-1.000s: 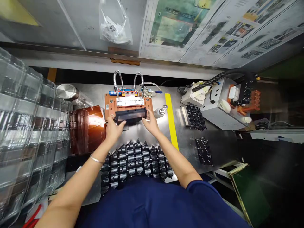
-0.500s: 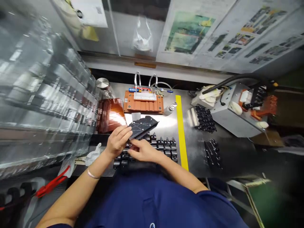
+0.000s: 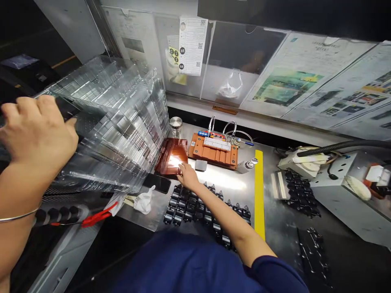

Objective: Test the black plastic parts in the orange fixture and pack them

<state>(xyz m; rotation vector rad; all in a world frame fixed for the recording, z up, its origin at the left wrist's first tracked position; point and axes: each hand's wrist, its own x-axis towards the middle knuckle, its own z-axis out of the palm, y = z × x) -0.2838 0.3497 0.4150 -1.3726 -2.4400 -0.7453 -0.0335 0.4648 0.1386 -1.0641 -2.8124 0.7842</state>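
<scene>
My left hand (image 3: 39,130) is raised at the far left, its fingers curled over a dark flat part (image 3: 69,112) above the stack of clear plastic trays (image 3: 128,122). How much of that part lies under the palm is hidden. Near the bench's middle, my right hand (image 3: 187,176) touches the near right corner of a reddish-brown translucent sheet (image 3: 174,156); its fingers are slightly apart and hold nothing. Rows of black molded parts (image 3: 189,203) lie beside and below my right forearm. An orange fixture (image 3: 214,150) with hoses stands behind, and a small grey block (image 3: 200,165) sits before it.
A phone (image 3: 157,183) and a crumpled white cloth (image 3: 143,200) lie near the trays. Red-handled pliers (image 3: 97,216) are at lower left. Right of the yellow strip (image 3: 259,191) are more black parts (image 3: 301,193) and a grey machine (image 3: 345,195). A glass jar (image 3: 176,127) stands behind.
The view has turned left. My hands have parted: the left rose to the trays with the dark part, which both hands held over the bench before; the right moved to the reddish-brown sheet.
</scene>
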